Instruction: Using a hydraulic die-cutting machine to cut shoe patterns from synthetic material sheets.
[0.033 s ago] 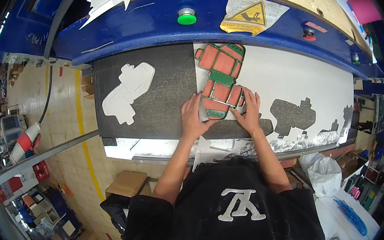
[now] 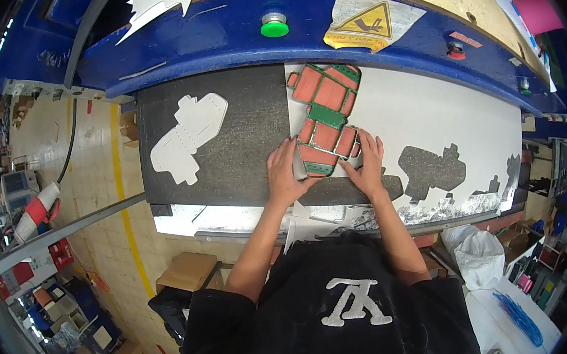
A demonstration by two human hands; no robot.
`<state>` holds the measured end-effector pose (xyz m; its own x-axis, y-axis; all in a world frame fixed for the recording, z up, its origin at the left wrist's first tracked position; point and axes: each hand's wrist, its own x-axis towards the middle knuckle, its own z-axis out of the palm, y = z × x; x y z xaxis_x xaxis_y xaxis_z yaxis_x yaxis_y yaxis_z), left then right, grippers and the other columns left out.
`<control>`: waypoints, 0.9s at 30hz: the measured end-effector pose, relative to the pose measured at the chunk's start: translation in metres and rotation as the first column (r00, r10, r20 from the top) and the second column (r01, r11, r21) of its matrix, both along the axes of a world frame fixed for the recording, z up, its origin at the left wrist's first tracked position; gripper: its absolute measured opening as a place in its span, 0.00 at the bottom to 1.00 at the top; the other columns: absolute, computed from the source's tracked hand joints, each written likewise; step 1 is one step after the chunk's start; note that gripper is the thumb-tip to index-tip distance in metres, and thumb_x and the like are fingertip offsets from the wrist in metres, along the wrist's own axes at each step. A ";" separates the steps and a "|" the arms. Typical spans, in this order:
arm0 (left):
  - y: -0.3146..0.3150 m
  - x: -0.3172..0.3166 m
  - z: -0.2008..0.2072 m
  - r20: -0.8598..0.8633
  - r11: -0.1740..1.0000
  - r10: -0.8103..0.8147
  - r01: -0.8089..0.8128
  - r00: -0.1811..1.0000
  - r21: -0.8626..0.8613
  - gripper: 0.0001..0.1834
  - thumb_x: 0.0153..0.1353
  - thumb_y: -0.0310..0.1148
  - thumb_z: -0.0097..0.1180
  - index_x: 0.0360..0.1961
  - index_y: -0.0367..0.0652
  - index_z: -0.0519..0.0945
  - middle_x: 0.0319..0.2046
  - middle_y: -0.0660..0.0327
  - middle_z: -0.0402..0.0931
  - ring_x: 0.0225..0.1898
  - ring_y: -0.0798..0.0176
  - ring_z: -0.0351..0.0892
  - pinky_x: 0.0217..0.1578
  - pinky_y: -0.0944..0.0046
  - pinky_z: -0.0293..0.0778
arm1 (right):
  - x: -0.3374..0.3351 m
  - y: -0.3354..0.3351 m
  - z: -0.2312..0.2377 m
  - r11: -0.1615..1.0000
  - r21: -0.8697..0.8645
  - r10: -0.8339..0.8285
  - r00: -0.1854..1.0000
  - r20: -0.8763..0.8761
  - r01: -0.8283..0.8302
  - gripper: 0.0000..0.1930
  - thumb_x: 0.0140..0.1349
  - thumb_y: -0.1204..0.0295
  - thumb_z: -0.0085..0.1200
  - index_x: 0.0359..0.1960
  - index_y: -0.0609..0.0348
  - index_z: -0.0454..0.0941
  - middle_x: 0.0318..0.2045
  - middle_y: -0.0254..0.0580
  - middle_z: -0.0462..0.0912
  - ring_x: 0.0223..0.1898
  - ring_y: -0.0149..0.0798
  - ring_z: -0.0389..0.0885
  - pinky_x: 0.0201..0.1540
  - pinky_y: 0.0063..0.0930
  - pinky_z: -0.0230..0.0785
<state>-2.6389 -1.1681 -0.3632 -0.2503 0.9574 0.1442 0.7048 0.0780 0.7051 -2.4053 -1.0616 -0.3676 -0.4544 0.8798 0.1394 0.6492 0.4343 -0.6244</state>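
A cutting die [image 2: 325,116] with red foam pads and a green frame lies tilted on a white sheet [image 2: 420,102], its lower end towards me. My left hand [image 2: 287,174] holds that lower end from the left, thumb along the near edge, the other fingers partly hidden. From the right, my right hand [image 2: 367,167] grips the same end, thumb and fingers bent against the frame. Right of it, a die-shaped cutout [image 2: 432,168] in the sheet shows the dark board [image 2: 251,129] below. A white die-cut blank [image 2: 189,137] rests on that board at the left.
Across the far side runs a blue machine beam [image 2: 229,39] with a green button [image 2: 274,25], a red button [image 2: 455,50] and a yellow warning label [image 2: 372,24]. At the near right sits a white bag [image 2: 474,257]. A cardboard box [image 2: 187,271] stands below the board's near left.
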 end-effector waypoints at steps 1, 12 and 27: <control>-0.001 0.000 0.000 0.010 1.000 0.007 -0.007 1.000 0.001 0.64 0.42 0.53 0.86 0.76 0.38 0.66 0.70 0.42 0.73 0.74 0.40 0.70 0.75 0.40 0.57 | 0.000 0.000 0.000 1.000 -0.007 0.005 1.000 0.006 -0.005 0.51 0.53 0.64 0.76 0.79 0.59 0.62 0.73 0.55 0.72 0.75 0.56 0.67 0.82 0.60 0.41; 0.005 0.002 0.001 0.022 1.000 0.023 -0.023 0.999 0.018 0.62 0.43 0.52 0.85 0.76 0.38 0.67 0.70 0.42 0.74 0.74 0.41 0.70 0.74 0.41 0.58 | 0.000 0.006 0.000 1.000 -0.016 0.007 1.000 0.015 -0.007 0.51 0.56 0.59 0.76 0.80 0.58 0.62 0.70 0.58 0.75 0.76 0.56 0.67 0.82 0.59 0.41; -0.009 -0.024 0.031 0.283 0.999 0.045 -0.052 0.958 0.016 0.45 0.55 0.42 0.81 0.72 0.40 0.74 0.65 0.43 0.79 0.66 0.42 0.80 0.65 0.47 0.76 | 0.069 -0.063 0.042 0.974 -0.183 0.124 0.990 -0.065 -0.134 0.42 0.57 0.65 0.78 0.73 0.61 0.70 0.65 0.53 0.81 0.66 0.56 0.78 0.71 0.50 0.68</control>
<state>-2.6624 -1.1775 -0.3327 -0.3299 0.9404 0.0825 0.4721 0.0888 0.8770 -2.3358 -1.1245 -0.3260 -0.5623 0.8269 0.0051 0.5596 0.3850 -0.7339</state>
